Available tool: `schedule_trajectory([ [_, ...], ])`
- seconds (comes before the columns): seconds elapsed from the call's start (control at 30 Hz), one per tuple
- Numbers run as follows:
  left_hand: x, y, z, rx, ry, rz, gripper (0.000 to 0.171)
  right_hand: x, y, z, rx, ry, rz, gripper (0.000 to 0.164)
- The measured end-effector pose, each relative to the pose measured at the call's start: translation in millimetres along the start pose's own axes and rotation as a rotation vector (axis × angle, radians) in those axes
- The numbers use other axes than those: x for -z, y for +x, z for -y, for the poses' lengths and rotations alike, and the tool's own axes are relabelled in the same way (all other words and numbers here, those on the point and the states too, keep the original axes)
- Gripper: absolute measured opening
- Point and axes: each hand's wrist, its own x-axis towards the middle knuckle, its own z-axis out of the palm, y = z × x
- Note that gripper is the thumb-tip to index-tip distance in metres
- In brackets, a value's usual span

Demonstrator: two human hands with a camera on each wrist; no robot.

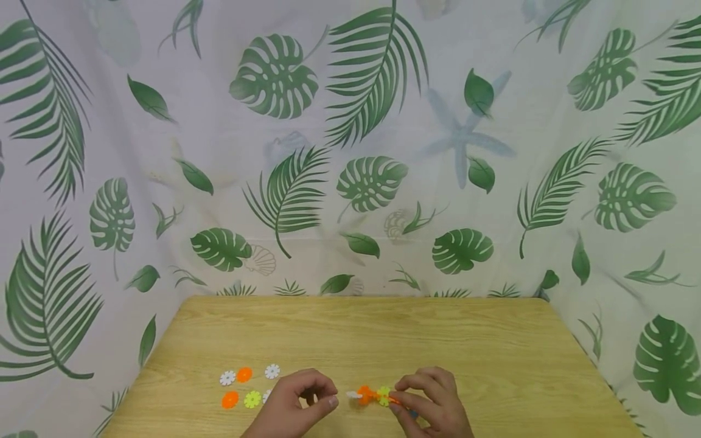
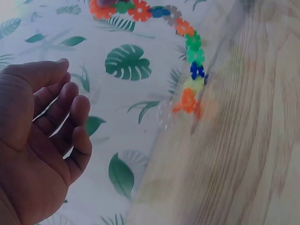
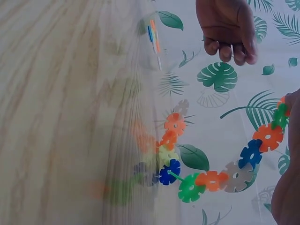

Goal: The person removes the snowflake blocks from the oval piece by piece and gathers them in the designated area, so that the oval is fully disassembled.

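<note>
The right hand [image 1: 438,401]'s thumb and fingers are pinching a chain [image 1: 365,395] of slotted, flower-shaped discs, close to one of its ends. The left hand [image 1: 298,404]'s fingers are curving loosely toward its thumb and holding nothing; its tips are pointing at the chain's free end, just beside it but apart from it.

From the pinch, the chain is drooping in a curve between the two hands, showing orange, green, blue and greyish pieces, then orange, green, dark blue, pale yellow and orange again. A white disc [image 1: 353,395] is ending it on the left hand's side. The lower part is running close to the wooden table [image 1: 465,340]; whether any piece is touching the top, I can't tell.

Past the left hand, loose discs are lying flat in a small group: a white one [image 1: 227,378] is sitting beside an orange one [image 1: 244,375], and another white one [image 1: 272,371] is lying a little apart. Nearer the person, a second orange one [image 1: 230,399] and a yellow-green one [image 1: 252,399] are making a row with one more white disc, which the left hand is partly covering.

Beyond the table, a pale cloth [image 1: 306,137] is hanging on three sides, showing green leaves and a faint blue starfish print [image 1: 462,139].
</note>
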Motion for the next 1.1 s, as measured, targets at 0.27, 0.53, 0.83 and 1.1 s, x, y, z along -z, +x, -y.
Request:
schedule_trajectory([
  [0.27,-26.2,17.9,-3.7,-0.225,0.039,0.021,0.012,-3,-16,-8,-0.013,-0.005,0.032,0.015],
  [0.53,-41.6,25.4,-7.6,-0.311,0.049,0.036,0.012,-5,-22,-8,-0.032,-0.015,0.064,0.020],
  [0.83,-48.1,27.8,-6.6,-0.313,0.024,0.045,0.010,-6,-22,-9,-0.006,-0.008,0.069,0.021],
  [1.1,-52.1,30.1,-9.2,-0.278,0.029,0.065,0.006,-8,-26,-8,-0.022,-0.010,0.066,0.018],
])
